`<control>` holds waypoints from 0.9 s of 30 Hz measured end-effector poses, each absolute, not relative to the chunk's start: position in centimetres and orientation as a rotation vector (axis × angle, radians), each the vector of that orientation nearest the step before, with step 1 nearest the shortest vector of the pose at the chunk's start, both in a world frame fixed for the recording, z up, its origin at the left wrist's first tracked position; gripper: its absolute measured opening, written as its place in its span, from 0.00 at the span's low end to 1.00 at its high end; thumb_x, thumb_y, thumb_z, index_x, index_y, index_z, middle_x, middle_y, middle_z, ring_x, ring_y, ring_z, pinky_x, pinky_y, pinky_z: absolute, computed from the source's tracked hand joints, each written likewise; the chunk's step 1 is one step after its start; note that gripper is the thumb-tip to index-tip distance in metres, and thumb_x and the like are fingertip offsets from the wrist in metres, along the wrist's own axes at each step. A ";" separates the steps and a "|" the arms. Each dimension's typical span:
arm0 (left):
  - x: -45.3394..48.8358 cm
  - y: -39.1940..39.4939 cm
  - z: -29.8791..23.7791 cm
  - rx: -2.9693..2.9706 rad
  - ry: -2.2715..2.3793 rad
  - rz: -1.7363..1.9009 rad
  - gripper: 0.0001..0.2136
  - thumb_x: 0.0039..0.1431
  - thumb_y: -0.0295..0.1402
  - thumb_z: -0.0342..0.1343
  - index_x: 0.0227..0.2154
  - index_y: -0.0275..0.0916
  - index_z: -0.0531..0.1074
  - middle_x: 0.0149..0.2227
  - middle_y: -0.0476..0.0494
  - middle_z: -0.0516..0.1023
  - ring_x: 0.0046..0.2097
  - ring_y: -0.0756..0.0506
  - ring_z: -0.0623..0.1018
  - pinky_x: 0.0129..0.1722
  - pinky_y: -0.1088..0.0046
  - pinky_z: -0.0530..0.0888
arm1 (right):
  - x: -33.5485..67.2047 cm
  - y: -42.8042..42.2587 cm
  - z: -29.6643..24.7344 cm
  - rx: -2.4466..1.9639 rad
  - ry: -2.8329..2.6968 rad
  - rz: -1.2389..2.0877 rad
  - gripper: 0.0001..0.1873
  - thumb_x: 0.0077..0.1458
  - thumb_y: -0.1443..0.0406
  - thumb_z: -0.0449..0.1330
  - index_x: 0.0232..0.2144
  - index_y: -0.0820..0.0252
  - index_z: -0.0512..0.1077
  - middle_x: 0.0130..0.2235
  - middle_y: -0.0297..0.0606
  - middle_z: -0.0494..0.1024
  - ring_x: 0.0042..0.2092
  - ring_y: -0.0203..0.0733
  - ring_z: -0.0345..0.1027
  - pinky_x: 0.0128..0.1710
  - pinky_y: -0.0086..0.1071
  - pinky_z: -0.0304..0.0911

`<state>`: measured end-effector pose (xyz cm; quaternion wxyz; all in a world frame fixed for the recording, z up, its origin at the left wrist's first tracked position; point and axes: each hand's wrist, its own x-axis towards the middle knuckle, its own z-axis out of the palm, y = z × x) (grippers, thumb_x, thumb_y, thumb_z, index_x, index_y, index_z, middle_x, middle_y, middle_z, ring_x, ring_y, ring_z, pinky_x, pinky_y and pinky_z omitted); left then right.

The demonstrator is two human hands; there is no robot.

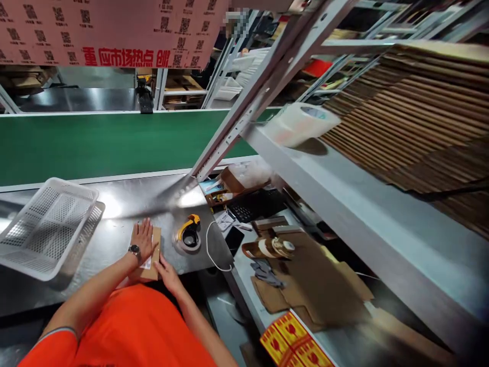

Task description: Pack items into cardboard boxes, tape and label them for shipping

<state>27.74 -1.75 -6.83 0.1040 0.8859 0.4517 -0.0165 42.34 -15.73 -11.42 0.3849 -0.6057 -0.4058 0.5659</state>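
Observation:
A small brown cardboard box (155, 243) with a white label lies on the steel table (114, 204). My left hand (143, 235), with a watch on the wrist, lies flat and open on top of the box. At the box's near right corner my right hand (165, 270) touches its edge, fingers stretched out. A tape dispenser with a yellow and black handle (189, 232) rests just right of the box.
A white mesh basket (46, 224) sits at the left. A green conveyor belt (95, 142) runs behind the table. At the right are a keyboard (254, 204), a phone (234, 238), a white cable (210, 250), flat cardboard (317, 285), red-yellow stickers (294, 341) and a shelf with a tape roll (301, 122).

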 end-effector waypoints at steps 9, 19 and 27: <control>22.2 -7.7 -7.8 2.749 0.861 -0.127 0.36 0.79 0.46 0.49 0.81 0.31 0.56 0.84 0.27 0.52 0.84 0.32 0.54 0.82 0.44 0.57 | 41.5 -16.8 -13.8 -1.546 -1.067 1.431 0.60 0.61 0.22 0.51 0.78 0.52 0.67 0.81 0.49 0.64 0.84 0.60 0.49 0.84 0.61 0.38; 10.6 -12.2 -6.6 2.721 0.853 -0.024 0.27 0.74 0.29 0.52 0.72 0.49 0.74 0.75 0.42 0.75 0.77 0.36 0.72 0.77 0.47 0.72 | 42.0 -17.1 -14.0 -1.622 -1.160 1.378 0.58 0.66 0.27 0.49 0.82 0.55 0.57 0.83 0.50 0.57 0.84 0.62 0.46 0.85 0.59 0.40; 3.9 -13.8 -16.5 2.524 1.801 0.129 0.23 0.56 0.41 0.61 0.53 0.60 0.89 0.61 0.44 0.88 0.66 0.28 0.84 0.64 0.47 0.84 | 41.0 -12.5 -12.6 -1.787 -1.638 0.816 0.51 0.75 0.51 0.51 0.84 0.44 0.23 0.87 0.36 0.33 0.86 0.69 0.26 0.83 0.76 0.37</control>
